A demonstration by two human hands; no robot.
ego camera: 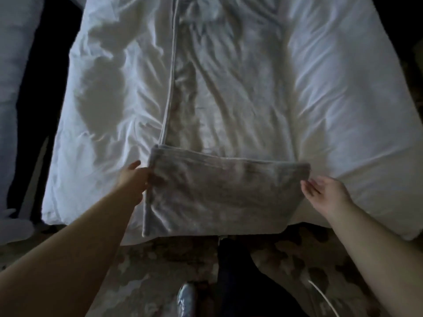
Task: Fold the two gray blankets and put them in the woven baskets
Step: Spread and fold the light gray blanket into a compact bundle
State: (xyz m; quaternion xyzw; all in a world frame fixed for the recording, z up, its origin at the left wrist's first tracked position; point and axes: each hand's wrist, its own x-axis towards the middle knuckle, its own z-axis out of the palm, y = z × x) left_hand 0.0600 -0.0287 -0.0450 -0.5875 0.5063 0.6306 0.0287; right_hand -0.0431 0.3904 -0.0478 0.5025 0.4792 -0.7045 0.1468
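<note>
Gray blanket (217, 197) lies on the bed (343, 99), long axis pointing away from me, bare bedding either side. My left grip (134, 178) meets its left edge, whether grasping I cannot tell; my right grip (325, 191) is released just beside the right corner.

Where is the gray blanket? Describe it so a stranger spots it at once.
Start at the white bed. Down its middle runs a long strip, its near end folded into a rectangle between the left hand and right hand. That gray blanket is plush, pale-edged, darker than the bed around it.
</note>
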